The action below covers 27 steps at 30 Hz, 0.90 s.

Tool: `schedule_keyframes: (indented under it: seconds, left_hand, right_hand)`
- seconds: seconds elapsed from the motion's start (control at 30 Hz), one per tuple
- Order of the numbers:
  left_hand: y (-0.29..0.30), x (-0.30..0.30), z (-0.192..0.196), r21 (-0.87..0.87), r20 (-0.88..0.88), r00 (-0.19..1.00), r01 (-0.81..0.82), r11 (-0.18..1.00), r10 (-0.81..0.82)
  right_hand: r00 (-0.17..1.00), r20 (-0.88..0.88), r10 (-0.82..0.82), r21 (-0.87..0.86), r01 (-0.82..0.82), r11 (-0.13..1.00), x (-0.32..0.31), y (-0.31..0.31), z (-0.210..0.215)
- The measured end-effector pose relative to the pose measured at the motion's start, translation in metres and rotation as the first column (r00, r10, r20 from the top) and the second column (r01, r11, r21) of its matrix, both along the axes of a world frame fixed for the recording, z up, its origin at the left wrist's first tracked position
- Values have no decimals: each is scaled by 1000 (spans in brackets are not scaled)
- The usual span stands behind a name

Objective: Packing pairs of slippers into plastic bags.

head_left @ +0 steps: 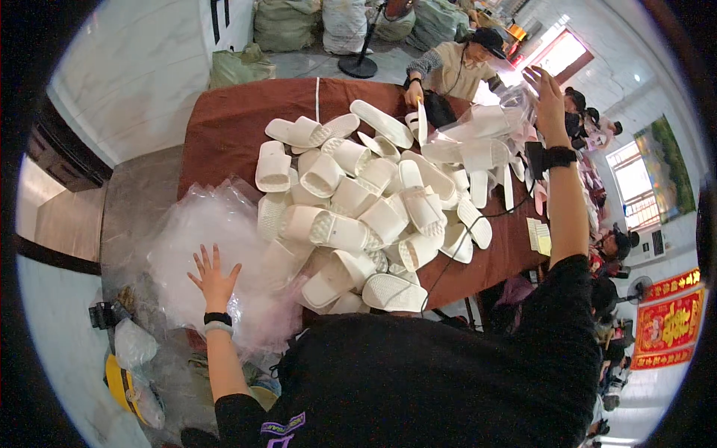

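White slippers are heaped on a dark reddish-brown tablecloth. Clear, shiny plastic bags lie under the left hand (black and grey wristbands). The right hand wears a black wristband; sleeves are black.

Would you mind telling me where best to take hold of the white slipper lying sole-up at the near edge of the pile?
Probably by its long side edges, coming from above on the near side. That slipper lies flat with its textured sole up, at the table edge, and its near side is free. The left hand rests on the plastic bags close by.
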<state>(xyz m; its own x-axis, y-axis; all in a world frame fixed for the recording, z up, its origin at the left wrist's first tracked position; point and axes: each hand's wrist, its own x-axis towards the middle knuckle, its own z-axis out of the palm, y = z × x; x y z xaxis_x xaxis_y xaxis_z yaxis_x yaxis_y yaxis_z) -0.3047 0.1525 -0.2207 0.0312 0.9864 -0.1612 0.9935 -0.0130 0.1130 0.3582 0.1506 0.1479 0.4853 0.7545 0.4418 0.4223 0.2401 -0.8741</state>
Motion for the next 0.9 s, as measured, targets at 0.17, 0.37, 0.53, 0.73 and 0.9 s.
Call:
schedule_keyframes:
  seconds: [0.17, 0.37, 0.53, 0.73, 0.9]
  left_hand:
    - [3, 7, -16, -60, -5, 1000, -6, 998, 6]
    - [6, 9, -26, -173, -27, 999, 36, 984, -41]
    - [9, 10, -22, -118, -22, 997, 73, 990, -76]
    - [-8, -8, -15, -103, 60, 998, 5, 995, 1]
    - [-37, 12, 19, -239, 283, 959, 65, 969, 5]
  right_hand:
    - [994, 93, 51, 55, -57, 997, 18, -8, 44]
    - [981, 180, 76, -195, -40, 980, 14, -6, 65]
    - [944, 330, 5, -162, 51, 985, 9, -1, 83]
    - [962, 259, 85, -264, -14, 964, -21, 15, 75]
    - [927, 371, 44, -172, 23, 985, 55, 26, 62]
